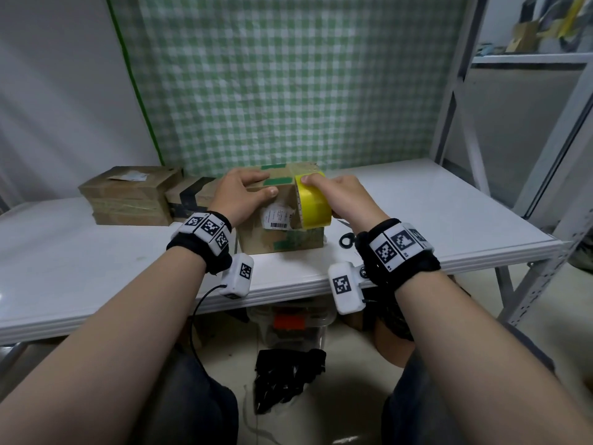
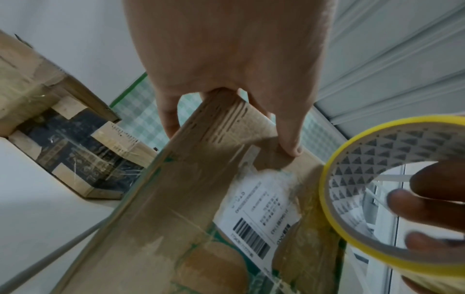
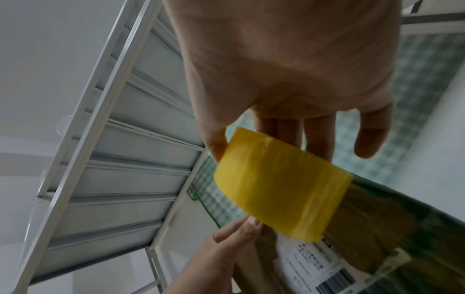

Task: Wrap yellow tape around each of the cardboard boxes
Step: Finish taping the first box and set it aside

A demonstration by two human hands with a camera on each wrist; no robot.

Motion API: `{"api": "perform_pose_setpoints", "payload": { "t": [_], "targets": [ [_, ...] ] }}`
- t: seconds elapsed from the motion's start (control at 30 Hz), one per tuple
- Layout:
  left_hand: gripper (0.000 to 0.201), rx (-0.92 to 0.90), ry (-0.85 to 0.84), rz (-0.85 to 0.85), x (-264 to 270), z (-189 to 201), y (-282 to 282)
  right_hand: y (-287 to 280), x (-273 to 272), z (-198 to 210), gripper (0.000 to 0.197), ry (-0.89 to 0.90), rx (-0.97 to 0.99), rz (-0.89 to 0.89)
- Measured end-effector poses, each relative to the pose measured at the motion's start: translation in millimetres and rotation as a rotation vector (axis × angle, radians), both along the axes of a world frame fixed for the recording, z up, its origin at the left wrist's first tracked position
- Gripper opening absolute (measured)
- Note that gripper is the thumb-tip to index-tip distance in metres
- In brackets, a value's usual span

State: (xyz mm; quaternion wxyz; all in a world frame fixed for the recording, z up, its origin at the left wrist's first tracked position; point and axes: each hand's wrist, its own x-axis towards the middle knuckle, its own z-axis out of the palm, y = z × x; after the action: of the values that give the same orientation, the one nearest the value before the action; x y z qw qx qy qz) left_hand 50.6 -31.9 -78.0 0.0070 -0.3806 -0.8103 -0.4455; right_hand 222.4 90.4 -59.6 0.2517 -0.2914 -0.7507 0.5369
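Head view, with both wrist views: a brown cardboard box bearing a white barcode label [image 1: 279, 216] stands on the white table [image 1: 433, 213], near its front edge. The left hand [image 1: 239, 191] lies over the box's top left, fingers spread flat on the lid and the thumb pressed against the near face; it steadies rather than grips. The right hand [image 1: 345, 194] holds the roll of yellow adhesive tape [image 1: 313, 203] against the box's upper right corner, thumb on the outer band, fingers hooked through the core. A strip already lies across the lid behind the roll. Two further cardboard boxes [image 1: 131, 195] sit at the table's left rear, and black-handled scissors [image 1: 348, 239] lie just right of the box. Judged from the frames, the box is light and stiff but slides easily on the smooth table, so a flat palm on the lid is the sensible hold. The roll is rigid and is best held through its core; freed tape will likely cling and crease if it goes slack
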Motion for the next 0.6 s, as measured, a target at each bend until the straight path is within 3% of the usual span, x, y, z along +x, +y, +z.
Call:
{"api": "perform_pose_setpoints", "payload": {
  "t": [0.07, 0.13, 0.23, 0.3, 0.4, 0.6],
  "targets": [
    [0.062, 0.012, -0.005, 0.01, -3.7, -6.5, -3.4, 1.9, -0.2, -2.5, 0.035, -0.053, 0.023, 0.068],
    [0.072, 0.137, -0.112, 0.076, -5.7, -18.9, -9.5, 7.0, -0.7, -7.6, 0.056, -0.13, 0.011, 0.107],
    [0.043, 0.219, -0.269, 0.223, 0.8, -32.5, -14.4, 11.1, -1.3, -14.5, 0.097, -0.101, -0.087, 0.163],
    [0.031, 0.241, -0.343, 0.207, 2.3, -39.2, -14.8, 11.7, -6.4, -18.8, 0.113, -0.049, -0.167, 0.169],
    [0.03, 0.261, -0.327, 0.174, 1.1, -40.4, -17.4, 3.0, -9.0, -10.0, 0.09, 0.02, -0.122, 0.098],
    [0.059, 0.299, -0.281, 0.064, -5.5, -30.8, -18.5, 2.3, -13.1, -3.3, 0.066, 0.096, -0.045, 0.096]
  ]
}}
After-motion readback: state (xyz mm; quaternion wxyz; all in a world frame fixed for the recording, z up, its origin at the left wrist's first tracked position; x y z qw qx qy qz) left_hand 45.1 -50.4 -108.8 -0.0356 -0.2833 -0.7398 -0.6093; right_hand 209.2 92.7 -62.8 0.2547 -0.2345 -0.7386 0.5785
